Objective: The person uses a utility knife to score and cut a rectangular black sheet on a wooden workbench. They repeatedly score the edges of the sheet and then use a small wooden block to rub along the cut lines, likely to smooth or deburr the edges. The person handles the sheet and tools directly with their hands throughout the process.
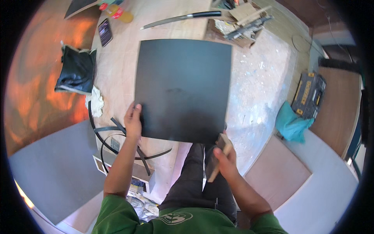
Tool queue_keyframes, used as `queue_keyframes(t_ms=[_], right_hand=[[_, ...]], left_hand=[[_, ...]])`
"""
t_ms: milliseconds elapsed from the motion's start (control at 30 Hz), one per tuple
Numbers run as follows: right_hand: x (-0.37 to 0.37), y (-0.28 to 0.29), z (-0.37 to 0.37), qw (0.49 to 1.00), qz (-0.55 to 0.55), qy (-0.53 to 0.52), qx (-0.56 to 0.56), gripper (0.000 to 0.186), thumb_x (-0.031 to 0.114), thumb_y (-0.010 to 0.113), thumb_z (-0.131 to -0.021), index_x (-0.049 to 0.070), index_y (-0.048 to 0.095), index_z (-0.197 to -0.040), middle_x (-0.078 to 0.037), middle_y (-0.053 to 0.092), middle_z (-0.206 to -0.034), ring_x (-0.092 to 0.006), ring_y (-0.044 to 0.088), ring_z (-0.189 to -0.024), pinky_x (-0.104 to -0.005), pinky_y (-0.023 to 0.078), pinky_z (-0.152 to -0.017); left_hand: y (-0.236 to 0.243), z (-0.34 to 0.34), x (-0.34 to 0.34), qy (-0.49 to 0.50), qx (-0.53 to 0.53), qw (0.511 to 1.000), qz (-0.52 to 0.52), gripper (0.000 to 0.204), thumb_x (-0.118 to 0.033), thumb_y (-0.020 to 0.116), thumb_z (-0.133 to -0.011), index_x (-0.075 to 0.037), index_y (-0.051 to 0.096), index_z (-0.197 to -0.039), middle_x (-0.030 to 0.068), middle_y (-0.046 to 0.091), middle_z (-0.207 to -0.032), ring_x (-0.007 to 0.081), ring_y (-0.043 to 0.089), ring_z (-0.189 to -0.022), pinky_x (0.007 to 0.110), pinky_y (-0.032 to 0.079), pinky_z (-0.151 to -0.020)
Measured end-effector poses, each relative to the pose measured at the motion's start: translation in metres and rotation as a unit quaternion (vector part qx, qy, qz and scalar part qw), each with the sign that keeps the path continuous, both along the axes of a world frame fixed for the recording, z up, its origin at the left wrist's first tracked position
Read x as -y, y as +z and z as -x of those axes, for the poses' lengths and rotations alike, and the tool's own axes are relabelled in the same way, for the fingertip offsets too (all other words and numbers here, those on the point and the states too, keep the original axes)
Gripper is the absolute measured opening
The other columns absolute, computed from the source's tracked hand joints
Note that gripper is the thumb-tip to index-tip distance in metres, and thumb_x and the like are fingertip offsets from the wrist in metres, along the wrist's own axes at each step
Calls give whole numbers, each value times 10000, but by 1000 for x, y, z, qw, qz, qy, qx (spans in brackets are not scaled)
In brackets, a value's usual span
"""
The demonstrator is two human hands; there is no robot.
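A square dark grey panel (183,87) with thin pale edges lies in front of me, over the pale worktable. My left hand (133,121) grips its left edge near the lower corner, thumb on top and the other fingers out of sight. In my right hand (227,158) is a wooden block (215,163) with a dark face, held just below the panel's lower right corner. Whether the block touches the panel I cannot tell. Black edging strips (142,158) lie curled beside my left forearm.
Beyond the panel lie a long blade with a black handle (179,19), a phone (105,32) and an orange drink bottle (117,13). A black pouch (77,69) is at left. Offcuts fill a carton (245,23) at far right. A tool case (308,94) and teal bag (295,121) stand right.
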State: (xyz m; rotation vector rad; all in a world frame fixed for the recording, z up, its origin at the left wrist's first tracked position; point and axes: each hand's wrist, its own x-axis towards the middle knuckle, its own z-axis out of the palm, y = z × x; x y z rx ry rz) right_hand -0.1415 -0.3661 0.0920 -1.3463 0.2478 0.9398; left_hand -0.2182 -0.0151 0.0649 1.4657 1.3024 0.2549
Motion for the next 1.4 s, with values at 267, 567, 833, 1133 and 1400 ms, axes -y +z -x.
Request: queue_keyframes(t_ms=[267,567,833,1133,1400], right_hand=[[-66,-20,0,990,2,105,91,972,369,738,-923,-178,216,-1536,-341,421,-1527,-362,391,-1475,-398,291,-1200],[-76,-22,6,991,10,118,57,770,404,745,-923,-126,453,-1399,-350,440,-1520,-397,392,-1480,-434,342,-1178],[-42,-45,15,994,-64,84,-33,768,308,736,-929,15,384,-1546,-71,573,-1063,-175,544,-1007,-320,454,-904],[-5,-35,15,977,-54,200,-60,894,254,786,-905,13,284,-1604,-155,516,-1429,-219,499,-1286,-352,368,-1113],[-29,-34,20,980,-98,170,19,948,246,782,-889,5,233,-1624,-148,424,-1531,-213,385,-1414,-359,288,-1182]], left_hand=[[-43,17,-81,-56,-57,988,-132,557,-385,609,-1035,69,609,-1358,143,662,-1294,197,572,-1208,304,393,-1084],[-50,6,-98,-175,-225,900,-330,606,-502,540,-1039,66,714,-1163,246,629,-1056,356,593,-1021,414,447,-982],[-52,3,-62,-206,-113,890,-391,748,-358,696,-976,112,406,-1480,281,495,-1408,396,488,-1321,441,355,-1154],[-34,-49,45,-498,0,761,-416,643,-278,671,-967,-9,441,-1504,229,425,-1554,398,368,-1460,524,232,-1223],[-51,-114,-2,-434,16,760,-484,587,-292,668,-947,-34,521,-1453,184,498,-1515,399,416,-1437,570,229,-1214]])
